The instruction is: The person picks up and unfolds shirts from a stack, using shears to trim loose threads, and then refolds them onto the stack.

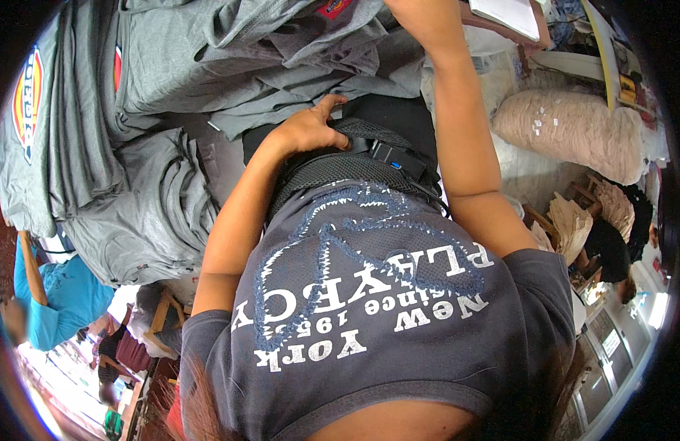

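My left hand (310, 131) rests at my lap, beside the black mesh waist belt (303, 170). Its fingers are spread and nothing shows in them. Just beyond its fingertips lies the edge of a grey T-shirt (281, 99), part of a rumpled heap with a small red label. My right hand (426, 22) reaches up to the top edge of the view, to the right of the grey fabric. The picture cuts off its fingers, so what they touch is hidden. On the left, more grey T-shirts (160, 209) lie in a layered stack.
A grey shirt with a large printed emblem (57, 125) hangs or drapes at far left. Right of my arm lies a big bundle of beige fabric (567, 132). White paper (507, 16) sits at the upper right. A person in a blue shirt (64, 294) is at the lower left.
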`<state>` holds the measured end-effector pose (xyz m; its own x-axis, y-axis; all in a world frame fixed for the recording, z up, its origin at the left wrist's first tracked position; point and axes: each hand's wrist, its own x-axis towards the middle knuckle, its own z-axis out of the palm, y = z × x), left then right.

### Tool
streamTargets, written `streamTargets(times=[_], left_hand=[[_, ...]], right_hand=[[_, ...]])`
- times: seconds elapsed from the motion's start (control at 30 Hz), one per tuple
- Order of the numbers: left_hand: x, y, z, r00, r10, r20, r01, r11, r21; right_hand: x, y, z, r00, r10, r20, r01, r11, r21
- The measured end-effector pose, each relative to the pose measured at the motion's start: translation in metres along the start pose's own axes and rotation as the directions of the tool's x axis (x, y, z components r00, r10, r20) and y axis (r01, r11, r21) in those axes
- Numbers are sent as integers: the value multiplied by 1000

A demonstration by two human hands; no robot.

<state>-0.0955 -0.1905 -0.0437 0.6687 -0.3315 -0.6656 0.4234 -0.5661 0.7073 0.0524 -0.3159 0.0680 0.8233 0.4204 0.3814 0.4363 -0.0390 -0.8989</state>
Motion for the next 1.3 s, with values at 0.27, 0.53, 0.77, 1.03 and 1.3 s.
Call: streamTargets(times=[0.27,0.53,0.77,1.03,1.3], left_hand=[[-5,-3,-8,993,114,-39,-117,991,-60],[-23,24,-9,979,75,-187,-66,996,56],[-40,50,-11,943,168,-286,-107,970,218],[-48,59,-11,922,228,-313,-120,937,329],[-49,62,-14,938,203,-280,-91,926,367]], right_hand=[[9,-2,0,999,-34,18,36,995,-98],[3,-3,-3,998,-57,15,59,989,-133],[0,-6,-4,995,-104,11,105,988,-112],[2,-5,-3,994,-104,18,106,986,-131],[2,-5,-3,997,-79,7,79,985,-156]])
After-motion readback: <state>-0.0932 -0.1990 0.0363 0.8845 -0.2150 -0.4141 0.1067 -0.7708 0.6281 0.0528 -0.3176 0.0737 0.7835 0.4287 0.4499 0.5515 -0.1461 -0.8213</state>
